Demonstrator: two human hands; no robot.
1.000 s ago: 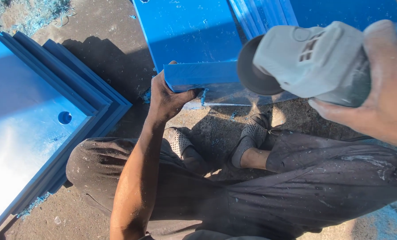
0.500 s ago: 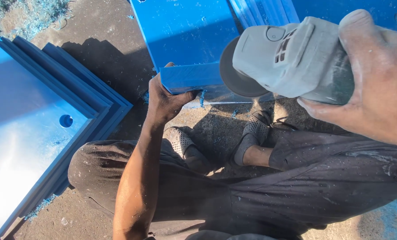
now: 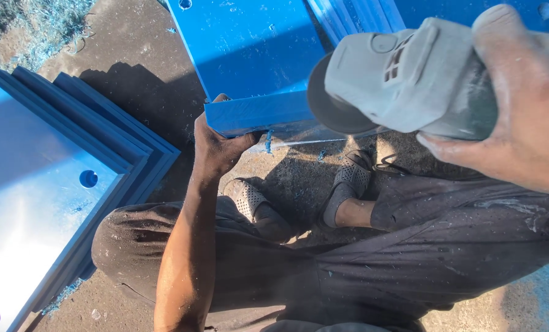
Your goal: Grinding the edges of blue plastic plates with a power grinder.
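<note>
Gripped in the right hand is a grey grinder, the fingers wrapped round its body and the thumb laid along the top. Its dark disc is held at the near edge of a blue panel; whether disc and edge actually touch cannot be told. The left hand is closed on the near left corner of the same panel, fingers curled under the edge and thumb on the face, so that the panel is steadied just left of the disc.

The panel is judged to be stiff and fairly heavy, a thick slab with a smooth, probably slippery face; it is best held by its edge or corner, as is being done, well clear of the disc. The grinder is judged heavy and compact, best taken by its body.

The panel lies far of the knees, its near edge raised above the ground. More blue panels are stacked to the far right. At the left a stack of drilled blue panels lies on the ground, well apart from both hands. Blue shavings are scattered at the far left. Below the panel's edge, grey shoes and dark trousers are seen.
</note>
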